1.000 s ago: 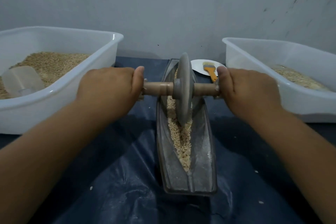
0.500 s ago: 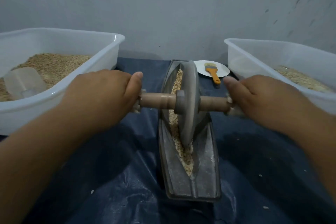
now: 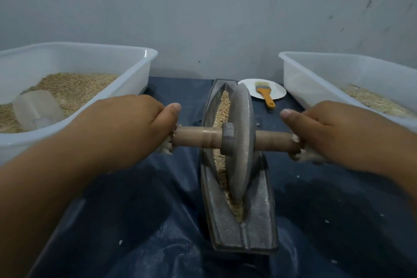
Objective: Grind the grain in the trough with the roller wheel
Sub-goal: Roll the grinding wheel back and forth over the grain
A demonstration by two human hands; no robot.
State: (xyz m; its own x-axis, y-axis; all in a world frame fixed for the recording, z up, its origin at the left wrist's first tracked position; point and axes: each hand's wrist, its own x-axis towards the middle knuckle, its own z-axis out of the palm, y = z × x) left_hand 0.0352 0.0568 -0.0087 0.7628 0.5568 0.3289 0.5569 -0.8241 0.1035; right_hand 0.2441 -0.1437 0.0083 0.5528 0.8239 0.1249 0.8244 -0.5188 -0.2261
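The roller wheel (image 3: 240, 142) is a grey, dusty stone disc on a wooden axle (image 3: 196, 137), standing upright in the narrow boat-shaped trough (image 3: 255, 221) at the middle of the dark blue sheet (image 3: 135, 221). Tan grain (image 3: 222, 106) lines the groove before and behind it (thinner at the near end). The left hand (image 3: 126, 128) grips the axle's left end, the right hand (image 3: 334, 133) its right end, thumbs laid along the wood. A white tub (image 3: 144, 70) flanks each side.
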